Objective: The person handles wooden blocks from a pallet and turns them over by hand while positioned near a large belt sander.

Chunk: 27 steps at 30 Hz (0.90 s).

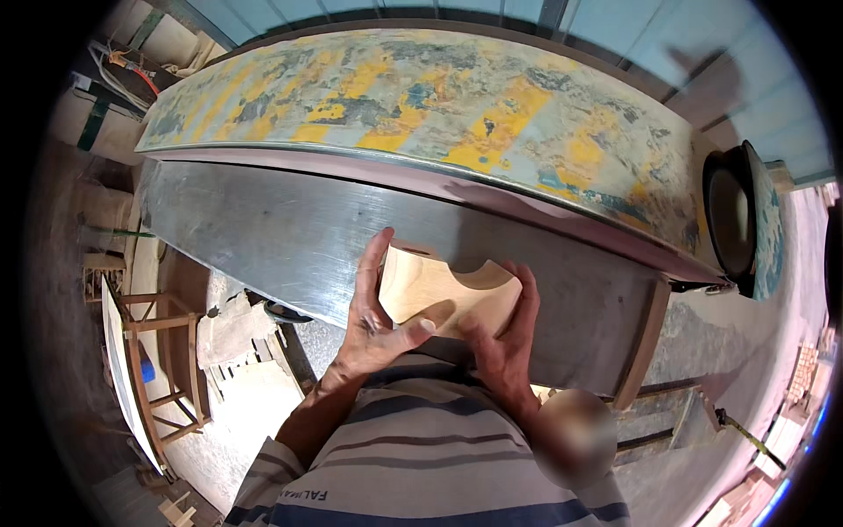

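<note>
Between both hands I hold a pale wooden block [430, 288] with a half-round notch cut in its upper edge and a hole or slot near its upper left corner. My left hand [373, 325] wraps its left end, thumb lying across the near face. On the right end my right hand [509, 329] grips with the thumb on the near face and the fingers round the edge. The block is over a smooth metal work table [290, 237], close to my body. Beyond it runs the sanding belt [421, 101] of a long machine, worn grey with yellow stripes.
A black-rimmed round opening [731, 206] is at the machine's right end. A wooden strip [642, 342] edges the table's right side. To the left stands a wooden frame stand [162, 360] with a board. Cables [123, 70] hang at the far left, and wood pieces lie at lower right.
</note>
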Each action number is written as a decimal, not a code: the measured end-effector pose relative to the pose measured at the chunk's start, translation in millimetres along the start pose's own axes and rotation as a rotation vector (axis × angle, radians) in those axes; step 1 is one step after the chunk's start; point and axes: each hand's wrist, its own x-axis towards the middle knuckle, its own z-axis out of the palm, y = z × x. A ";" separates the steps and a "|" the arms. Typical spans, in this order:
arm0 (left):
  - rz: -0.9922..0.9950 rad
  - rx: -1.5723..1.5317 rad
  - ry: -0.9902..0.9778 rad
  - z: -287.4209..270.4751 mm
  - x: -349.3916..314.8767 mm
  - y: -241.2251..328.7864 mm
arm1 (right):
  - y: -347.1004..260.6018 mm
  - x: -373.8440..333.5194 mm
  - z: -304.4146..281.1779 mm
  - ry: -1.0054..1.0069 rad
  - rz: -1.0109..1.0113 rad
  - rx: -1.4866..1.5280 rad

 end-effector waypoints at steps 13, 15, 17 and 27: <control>-0.070 0.167 0.240 10.5 13.5 -7.6 | 21.3 6.1 -7.3 0.153 -0.146 -0.111; -0.124 0.226 0.260 7.3 14.7 -8.5 | 18.5 5.8 -8.9 0.138 -0.130 -0.092; -0.129 0.251 0.280 3.1 17.5 -14.5 | 16.3 5.5 -11.3 0.122 -0.108 -0.081; -0.110 0.291 0.094 -7.1 14.2 -24.9 | 3.4 15.1 -18.2 0.139 0.009 -0.095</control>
